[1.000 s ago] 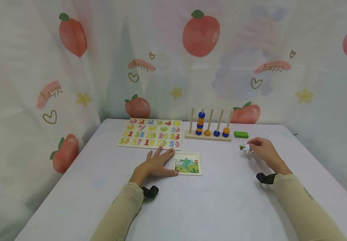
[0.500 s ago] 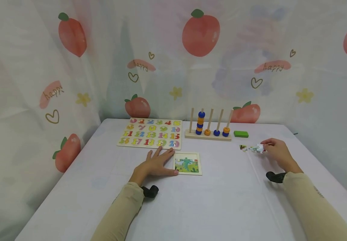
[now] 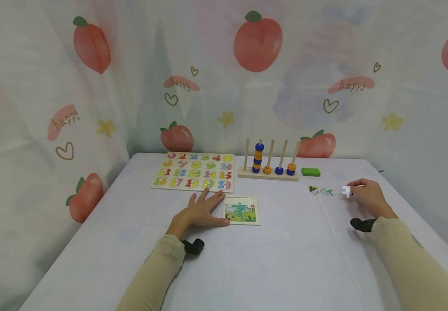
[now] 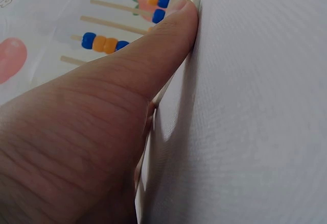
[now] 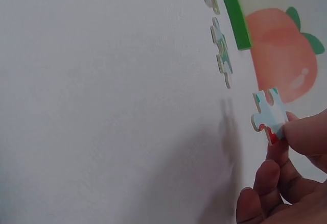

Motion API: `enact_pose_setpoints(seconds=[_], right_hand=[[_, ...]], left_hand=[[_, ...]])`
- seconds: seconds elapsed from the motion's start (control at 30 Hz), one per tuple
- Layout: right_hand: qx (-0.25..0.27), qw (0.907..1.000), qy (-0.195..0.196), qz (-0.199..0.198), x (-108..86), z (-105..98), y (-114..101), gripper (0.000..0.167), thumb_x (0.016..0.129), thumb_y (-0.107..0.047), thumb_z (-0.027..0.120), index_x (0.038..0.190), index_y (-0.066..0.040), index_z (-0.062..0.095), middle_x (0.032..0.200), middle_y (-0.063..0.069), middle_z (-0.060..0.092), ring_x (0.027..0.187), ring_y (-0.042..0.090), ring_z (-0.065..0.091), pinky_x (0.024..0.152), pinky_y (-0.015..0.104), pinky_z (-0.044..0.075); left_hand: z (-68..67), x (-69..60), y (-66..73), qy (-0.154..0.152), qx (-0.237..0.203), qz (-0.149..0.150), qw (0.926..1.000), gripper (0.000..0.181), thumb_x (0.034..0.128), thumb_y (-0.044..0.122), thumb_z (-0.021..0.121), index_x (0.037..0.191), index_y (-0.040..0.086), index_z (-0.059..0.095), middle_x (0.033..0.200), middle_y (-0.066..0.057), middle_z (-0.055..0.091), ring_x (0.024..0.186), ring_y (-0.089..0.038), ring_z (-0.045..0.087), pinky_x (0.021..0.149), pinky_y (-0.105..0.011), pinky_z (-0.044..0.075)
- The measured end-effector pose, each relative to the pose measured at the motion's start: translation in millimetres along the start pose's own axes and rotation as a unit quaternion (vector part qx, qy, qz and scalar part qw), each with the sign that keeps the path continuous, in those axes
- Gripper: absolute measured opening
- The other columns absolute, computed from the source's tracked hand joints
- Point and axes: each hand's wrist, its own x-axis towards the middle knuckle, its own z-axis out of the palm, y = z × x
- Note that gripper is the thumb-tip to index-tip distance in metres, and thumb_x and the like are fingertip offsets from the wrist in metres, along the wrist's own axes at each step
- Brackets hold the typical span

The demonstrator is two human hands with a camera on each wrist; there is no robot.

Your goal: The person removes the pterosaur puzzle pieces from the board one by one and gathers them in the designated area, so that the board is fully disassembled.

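Between thumb and fingertips, my right hand (image 3: 369,197) pinches a light-blue jigsaw piece (image 5: 271,114) with a red corner, above the table at the right. Two other jigsaw pieces lie to its left: a brown-and-green piece (image 3: 313,189) and a white-and-green piece (image 3: 327,191). My left hand (image 3: 200,211) rests spread out at the left edge of a small framed puzzle (image 3: 243,211) with a green dinosaur picture. Its thumb (image 4: 173,27) touches the frame's near left corner, and other fingertips reach the number board's edge.
A wooden number board (image 3: 194,171) lies at the back left. Beside it stands a peg rack (image 3: 268,174) with blue and orange beads on upright rods. A green block (image 3: 310,172) sits right of the rack. A printed curtain (image 3: 216,86) hangs behind the table.
The right hand has moved right with the light-blue piece, away from the white-and-green piece, which now lies apart from it. The left hand and framed puzzle have stayed in place.
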Motion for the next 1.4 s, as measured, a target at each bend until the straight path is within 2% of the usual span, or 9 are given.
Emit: enact_pose_setpoints(seconds=[0.13,0.3,0.47,0.6,0.77,0.97,1.23,1.4], right_hand=[[0.011,0.9989,-0.010,0.045,3.5,1,1,0.043,0.105,-0.013,0.043,0.138,0.013,0.052,0.131,0.032,0.053,0.105,0.038,0.047,0.076,0.039,0.045],[0.016,0.9963,-0.003,0.084,6.9,4,3,0.042,0.105,-0.012,0.043,0.139,0.011,0.053,0.122,0.028,0.056,0.100,0.034,0.048,0.071,0.037,0.045],[0.011,0.9957,0.013,0.091,11.1,9,5,0.041,0.104,-0.010,0.044,0.137,0.011,0.056,0.119,0.026,0.056,0.095,0.033,0.048,0.067,0.037,0.044],[0.013,0.9946,0.033,0.098,13.3,14,5,0.040,0.103,-0.009,0.044,0.135,0.011,0.058,0.123,0.029,0.054,0.100,0.036,0.048,0.068,0.038,0.045],[-0.005,0.9940,0.052,0.096,12.3,19,5,0.042,0.101,-0.008,0.043,0.136,0.012,0.058,0.129,0.033,0.052,0.108,0.042,0.047,0.074,0.041,0.044],[-0.016,0.9941,0.074,0.078,8.8,22,-3,0.044,0.106,-0.012,0.042,0.139,0.014,0.055,0.134,0.035,0.053,0.116,0.046,0.048,0.083,0.047,0.044],[0.012,0.9922,0.101,0.071,4.0,30,-30,0.048,0.106,-0.015,0.039,0.145,0.012,0.050,0.133,0.033,0.053,0.105,0.038,0.051,0.073,0.038,0.042],[0.028,0.9916,0.119,0.042,2.2,41,-49,0.048,0.106,-0.017,0.041,0.144,0.009,0.054,0.132,0.030,0.057,0.101,0.032,0.052,0.074,0.036,0.042]], left_hand=[[1.4,0.6,-0.8,0.000,0.001,0.001,1.0000,0.102,0.0903,0.072,0.071,0.172,0.027,0.028,0.179,0.009,0.016,0.165,-0.031,-0.007,0.127,-0.062,-0.010],[1.2,0.9,0.6,-0.001,-0.001,0.004,1.0000,0.102,0.0905,0.072,0.071,0.172,0.028,0.028,0.179,0.009,0.016,0.165,-0.030,-0.007,0.127,-0.061,-0.010],[2.2,4.4,0.8,-0.003,0.006,0.000,1.0000,0.103,0.0908,0.073,0.069,0.172,0.027,0.027,0.179,0.009,0.014,0.164,-0.030,-0.009,0.127,-0.060,-0.012],[2.3,7.0,1.0,-0.009,0.012,-0.008,0.9999,0.103,0.0915,0.072,0.069,0.173,0.028,0.024,0.179,0.010,0.011,0.164,-0.029,-0.012,0.126,-0.059,-0.014],[-0.1,6.6,2.3,-0.006,0.006,-0.002,1.0000,0.104,0.0903,0.072,0.071,0.172,0.027,0.027,0.179,0.009,0.014,0.164,-0.029,-0.010,0.127,-0.060,-0.013],[-1.4,5.0,2.0,-0.001,0.005,0.001,1.0000,0.103,0.0896,0.072,0.071,0.172,0.028,0.028,0.179,0.010,0.016,0.165,-0.029,-0.008,0.127,-0.061,-0.011],[-1.1,3.0,0.4,-0.002,0.004,-0.002,1.0000,0.103,0.0893,0.072,0.072,0.172,0.029,0.028,0.179,0.010,0.015,0.165,-0.029,-0.008,0.127,-0.061,-0.011],[-1.0,0.5,0.3,-0.004,-0.002,-0.005,1.0000,0.103,0.0898,0.071,0.072,0.172,0.028,0.028,0.179,0.009,0.015,0.165,-0.029,-0.008,0.127,-0.061,-0.012]])
